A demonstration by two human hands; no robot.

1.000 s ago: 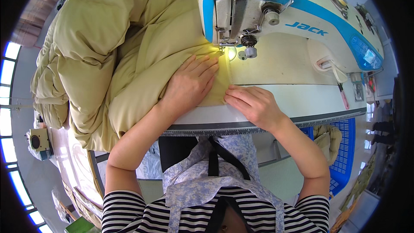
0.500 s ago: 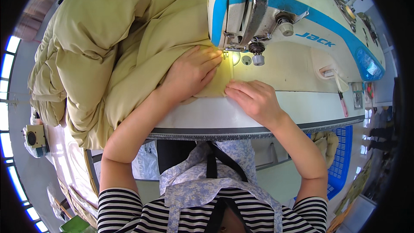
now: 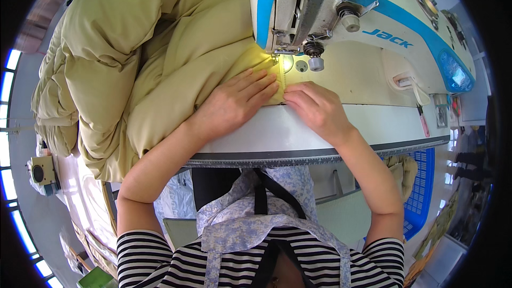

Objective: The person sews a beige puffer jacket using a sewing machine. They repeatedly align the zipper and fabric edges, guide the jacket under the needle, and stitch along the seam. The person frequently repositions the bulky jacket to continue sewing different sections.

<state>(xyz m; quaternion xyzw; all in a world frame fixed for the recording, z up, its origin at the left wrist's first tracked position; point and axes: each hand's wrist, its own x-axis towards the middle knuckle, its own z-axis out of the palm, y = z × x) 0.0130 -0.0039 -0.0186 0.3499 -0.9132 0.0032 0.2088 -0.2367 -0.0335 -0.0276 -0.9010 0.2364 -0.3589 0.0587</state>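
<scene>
Puffy khaki padded fabric lies in a large heap on the left, its flat right edge running under the presser foot of a white and blue sewing machine. Spread over that flat part is my left hand, fingers stretched out and their tips just short of the presser foot. My right hand pinches the near end of the fabric's right edge between thumb and fingers. A yellow-lit strip of the edge shows between the two hands and the needle area. The needle itself is too small to make out.
A measuring tape strip lines the table's curved front edge. Pink-handled snips lie at the right, beside a small clear box. Below the table on the right stands a blue basket with khaki fabric in it.
The fabric edge has moved a little away from me, toward the presser foot, with my right hand still pinching it. My left hand has drawn back slightly from the foot and lies flatter.
</scene>
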